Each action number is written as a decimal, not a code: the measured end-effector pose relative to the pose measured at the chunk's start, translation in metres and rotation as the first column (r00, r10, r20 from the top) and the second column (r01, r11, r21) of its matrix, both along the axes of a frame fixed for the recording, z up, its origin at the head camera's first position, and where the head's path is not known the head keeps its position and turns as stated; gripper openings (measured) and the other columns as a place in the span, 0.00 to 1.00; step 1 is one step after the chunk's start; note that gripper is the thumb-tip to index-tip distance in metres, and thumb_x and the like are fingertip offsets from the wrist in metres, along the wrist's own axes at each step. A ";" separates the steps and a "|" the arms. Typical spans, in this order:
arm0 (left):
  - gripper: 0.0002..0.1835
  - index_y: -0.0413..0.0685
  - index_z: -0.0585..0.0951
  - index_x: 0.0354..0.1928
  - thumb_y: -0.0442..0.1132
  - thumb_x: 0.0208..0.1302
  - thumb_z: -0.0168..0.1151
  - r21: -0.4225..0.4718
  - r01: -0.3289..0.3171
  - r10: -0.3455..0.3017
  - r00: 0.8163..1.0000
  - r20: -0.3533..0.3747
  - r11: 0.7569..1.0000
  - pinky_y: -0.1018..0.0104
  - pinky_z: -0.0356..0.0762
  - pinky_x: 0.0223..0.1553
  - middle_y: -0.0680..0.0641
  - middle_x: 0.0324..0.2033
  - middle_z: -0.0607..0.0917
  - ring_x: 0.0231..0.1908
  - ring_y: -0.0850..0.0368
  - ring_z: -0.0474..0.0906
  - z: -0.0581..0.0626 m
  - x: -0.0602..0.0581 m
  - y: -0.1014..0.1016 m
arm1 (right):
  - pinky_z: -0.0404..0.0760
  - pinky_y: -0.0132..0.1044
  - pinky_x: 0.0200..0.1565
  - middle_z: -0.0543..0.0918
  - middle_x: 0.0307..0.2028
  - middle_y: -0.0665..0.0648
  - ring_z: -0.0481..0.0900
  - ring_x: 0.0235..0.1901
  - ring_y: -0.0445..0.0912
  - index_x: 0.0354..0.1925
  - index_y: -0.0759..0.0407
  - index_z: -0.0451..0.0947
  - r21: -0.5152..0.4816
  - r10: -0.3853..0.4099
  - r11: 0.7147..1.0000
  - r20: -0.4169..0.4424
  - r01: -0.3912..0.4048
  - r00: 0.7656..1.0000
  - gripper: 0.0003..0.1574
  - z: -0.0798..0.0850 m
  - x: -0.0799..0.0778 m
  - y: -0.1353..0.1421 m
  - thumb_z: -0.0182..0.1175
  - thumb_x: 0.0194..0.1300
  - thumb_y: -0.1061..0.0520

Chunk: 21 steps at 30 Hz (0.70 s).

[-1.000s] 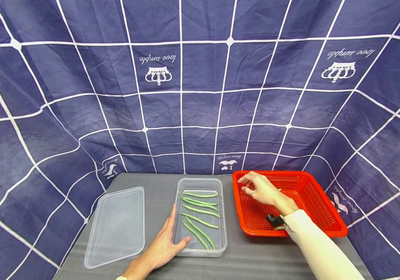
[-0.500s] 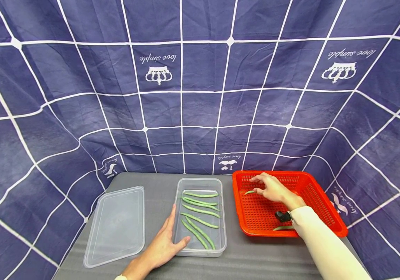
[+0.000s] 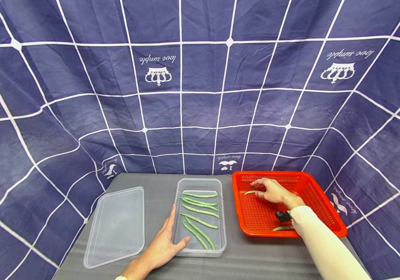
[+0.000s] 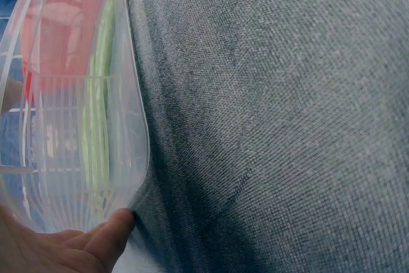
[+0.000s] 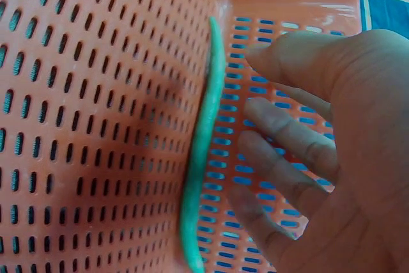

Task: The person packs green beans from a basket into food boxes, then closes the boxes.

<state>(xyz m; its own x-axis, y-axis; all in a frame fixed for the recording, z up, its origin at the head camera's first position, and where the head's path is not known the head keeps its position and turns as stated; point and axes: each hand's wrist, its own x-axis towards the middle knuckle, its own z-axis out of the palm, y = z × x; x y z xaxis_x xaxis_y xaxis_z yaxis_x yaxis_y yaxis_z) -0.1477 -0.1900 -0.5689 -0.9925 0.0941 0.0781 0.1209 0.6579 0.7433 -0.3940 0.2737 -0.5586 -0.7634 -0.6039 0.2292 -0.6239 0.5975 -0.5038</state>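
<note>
My left hand (image 3: pixel 164 243) lies along the left wall of a clear plastic food container (image 3: pixel 224 233), its fingers straight against the outside and its thumb over the near rim. Several green beans (image 3: pixel 201 210) lie spread across the container's floor. In the head view my right hand (image 3: pixel 274 190) is inside a red plastic basket (image 3: pixel 255 223). A green bean (image 5: pixel 206 126) rests along the basket's inner edge in the right wrist view, beside the relaxed, bent fingers, which hold nothing. Another green bean (image 3: pixel 283 228) lies near the basket's front wall, partly behind the right wrist.
A translucent flat lid (image 3: pixel 116 227) lies on the grey tabletop (image 3: pixel 158 186) at the left. A blue curtain (image 3: pixel 200 109) with white lines hangs behind and at both sides. A small black device (image 3: pixel 282 216) is on the right wrist.
My right hand has shifted right, deeper into the basket, uncovering a green bean near its fingertips. It has barely moved in the last half second. My left hand stays put.
</note>
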 end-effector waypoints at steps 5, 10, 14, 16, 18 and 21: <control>0.68 0.52 0.44 0.98 0.56 0.72 0.82 -0.003 -0.004 0.004 1.000 0.006 1.000 0.26 0.69 0.84 0.31 0.89 0.67 0.88 0.28 0.67 -0.002 -0.001 0.000 | 0.90 0.43 0.59 0.98 0.49 0.45 0.93 0.52 0.39 0.59 0.50 0.94 0.061 -0.011 0.998 0.006 0.011 1.000 0.23 -0.044 -0.027 0.014 0.83 0.66 0.57; 0.68 0.52 0.44 0.98 0.56 0.72 0.82 0.001 -0.005 0.005 1.000 0.004 1.000 0.26 0.69 0.85 0.30 0.90 0.66 0.88 0.28 0.67 -0.003 -0.001 0.001 | 0.89 0.43 0.58 0.98 0.47 0.43 0.92 0.52 0.39 0.58 0.48 0.94 0.076 0.007 0.997 0.017 -0.008 1.000 0.23 -0.045 -0.027 0.013 0.83 0.65 0.57; 0.69 0.52 0.44 0.98 0.57 0.71 0.82 0.000 -0.001 0.001 1.000 -0.004 1.000 0.25 0.69 0.84 0.30 0.89 0.67 0.87 0.27 0.68 -0.002 -0.001 0.000 | 0.90 0.43 0.51 0.98 0.47 0.48 0.92 0.47 0.43 0.57 0.50 0.95 0.062 0.064 0.996 0.037 -0.066 0.997 0.23 -0.033 -0.021 0.010 0.84 0.64 0.58; 0.69 0.52 0.44 0.98 0.57 0.71 0.82 0.000 -0.001 0.001 1.000 -0.004 1.000 0.26 0.69 0.84 0.30 0.89 0.67 0.88 0.28 0.68 -0.001 -0.001 0.000 | 0.90 0.40 0.49 0.97 0.47 0.47 0.91 0.45 0.41 0.56 0.48 0.95 0.061 0.064 0.996 0.049 -0.067 0.997 0.24 -0.033 -0.021 0.011 0.85 0.61 0.61; 0.69 0.53 0.44 0.98 0.57 0.72 0.82 0.005 -0.005 0.005 1.000 0.004 1.000 0.27 0.68 0.86 0.31 0.90 0.67 0.88 0.29 0.67 -0.001 -0.001 0.000 | 0.89 0.37 0.47 0.96 0.45 0.45 0.90 0.43 0.38 0.53 0.44 0.96 0.060 0.054 0.997 0.047 -0.057 0.997 0.26 -0.040 -0.025 0.014 0.86 0.56 0.62; 0.68 0.52 0.43 0.98 0.57 0.72 0.81 0.000 -0.005 0.005 1.000 0.006 1.000 0.27 0.68 0.86 0.31 0.90 0.66 0.88 0.29 0.66 -0.002 -0.001 0.000 | 0.88 0.34 0.46 0.95 0.44 0.41 0.88 0.42 0.35 0.50 0.39 0.95 0.074 0.042 0.996 0.042 -0.045 0.998 0.28 -0.051 -0.033 0.018 0.86 0.54 0.63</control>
